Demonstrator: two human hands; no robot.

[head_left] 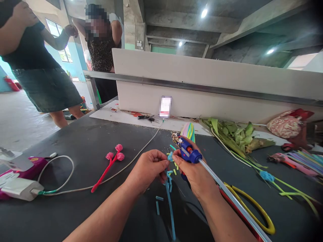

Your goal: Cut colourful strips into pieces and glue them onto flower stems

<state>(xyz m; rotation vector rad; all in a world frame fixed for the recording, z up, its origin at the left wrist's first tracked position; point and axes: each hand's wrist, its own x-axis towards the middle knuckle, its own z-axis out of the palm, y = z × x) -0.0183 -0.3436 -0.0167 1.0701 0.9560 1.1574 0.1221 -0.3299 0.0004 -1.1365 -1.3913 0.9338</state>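
Observation:
My left hand [150,166] is closed in a pinch on a small blue fuzzy pipe-cleaner piece [170,156]. My right hand [193,174] wraps round a blue glue gun [188,149] with a long clear glue stick [222,185] trailing from its back. Its thumb and a fingertip also touch the blue piece. Below the hands runs a blue pipe-cleaner stem [171,210] with short bits near its top; whether my left hand holds it too I cannot tell. Short cut blue pieces [157,207] lie on the dark table. To the left rests a pink pipe-cleaner stem [106,173] with round pink blossoms.
A white cable [136,158] crosses the table from a charger [21,189] to a phone [165,107] against the white board. At right are a yellow loop handle [259,210], green leaves [234,134] and pipe-cleaner bundles [300,161]. Two people stand beyond the table at left.

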